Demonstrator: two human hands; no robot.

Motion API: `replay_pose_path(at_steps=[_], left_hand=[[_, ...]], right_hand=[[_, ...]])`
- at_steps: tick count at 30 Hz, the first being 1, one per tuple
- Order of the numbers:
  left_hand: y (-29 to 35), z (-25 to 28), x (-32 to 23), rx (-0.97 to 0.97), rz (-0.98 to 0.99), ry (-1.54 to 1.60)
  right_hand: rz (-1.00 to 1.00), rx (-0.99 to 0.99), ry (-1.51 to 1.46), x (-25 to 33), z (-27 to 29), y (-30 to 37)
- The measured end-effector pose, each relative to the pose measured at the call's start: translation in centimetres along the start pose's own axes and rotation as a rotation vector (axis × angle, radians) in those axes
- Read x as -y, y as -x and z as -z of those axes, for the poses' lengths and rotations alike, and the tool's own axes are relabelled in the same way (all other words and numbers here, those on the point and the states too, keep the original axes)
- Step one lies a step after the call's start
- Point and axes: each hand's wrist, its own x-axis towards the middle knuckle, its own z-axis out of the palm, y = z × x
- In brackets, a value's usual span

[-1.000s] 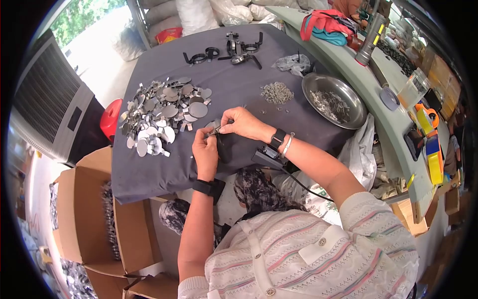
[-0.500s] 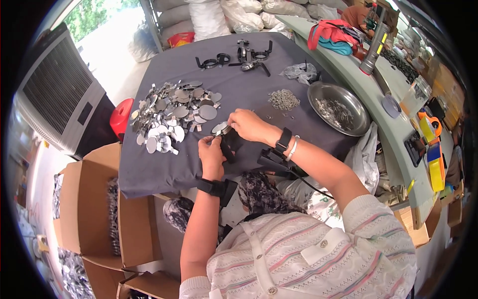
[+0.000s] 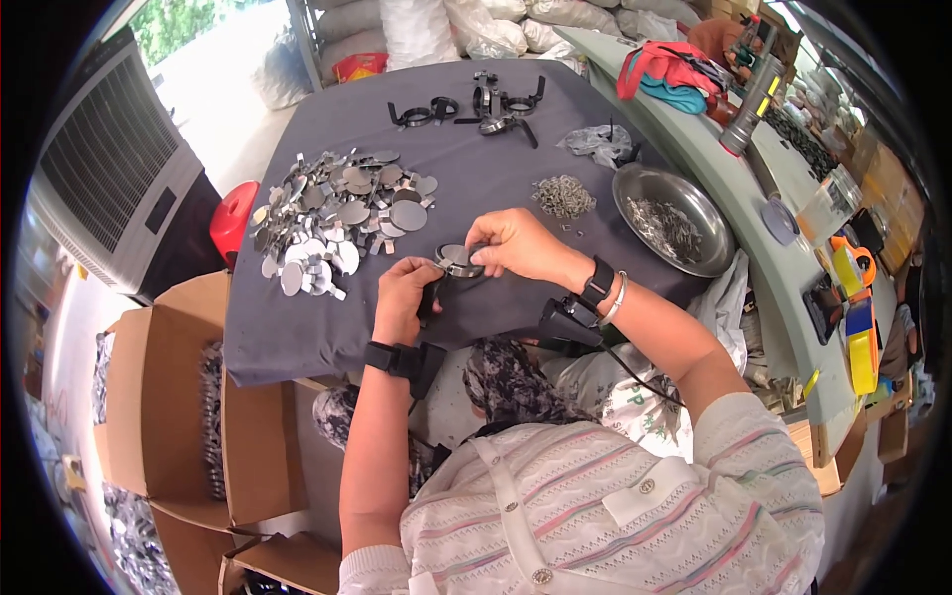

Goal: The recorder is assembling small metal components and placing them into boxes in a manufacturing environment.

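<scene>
Between my hands, over the near part of the table, is a round metal ring clamp (image 3: 459, 262) with a flat silvery face. My left hand (image 3: 401, 297) is closed on its left side, where a dark handle-like part runs down partly behind the fingers. My right hand (image 3: 524, 246) pinches the ring's right edge with thumb and fingertips; a small dark part shows there, too small to make out. Left of the hands lies a heap of flat metal discs with tabs (image 3: 342, 213). Farther back sit several similar black ring clamps with handles (image 3: 496, 114).
Right of centre are a pile of small metal pieces (image 3: 564, 197), a steel bowl (image 3: 676, 220) of thin metal parts and a crumpled plastic bag (image 3: 597, 143). A green side table (image 3: 684, 139) borders the right. Cardboard boxes (image 3: 183, 397) stand left, below a red stool (image 3: 235, 220).
My hands have moved a little apart, and the ring clamp is turned so that its round face and rim show more fully between them. The whole view has shifted slightly.
</scene>
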Motion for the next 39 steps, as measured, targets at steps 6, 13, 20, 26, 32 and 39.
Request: replay_pose_path(at_steps=[6, 13, 20, 26, 32, 39], left_hand=[[-0.5, 0.4, -0.2, 0.024, 0.003, -0.027], [-0.7, 0.9, -0.1, 0.054, -0.010, -0.049], [-0.8, 0.6, 2.1, -0.019, -0.175, -0.200], [0.2, -0.1, 2.5, -0.155, -0.681, -0.693], [-0.4, 0.2, 2.7, -0.189, -0.805, -0.814], [-0.8, 1.1, 3.3, -0.169, -0.767, -0.837]], right_hand=[[0.282, 0.071, 0.009, -1.9, -1.6, -0.9], [0.581, -0.036, 0.300, -2.5, -2.6, -2.0], [0.543, 0.047, 0.443, -2.1, -1.9, -2.9], [0.596, 0.080, 0.470, -1.9, -1.8, -4.4], [0.537, 0.227, 0.428, -0.8, -1.2, -6.6], [0.381, 0.036, 0.366, -1.7, -2.3, -4.5]])
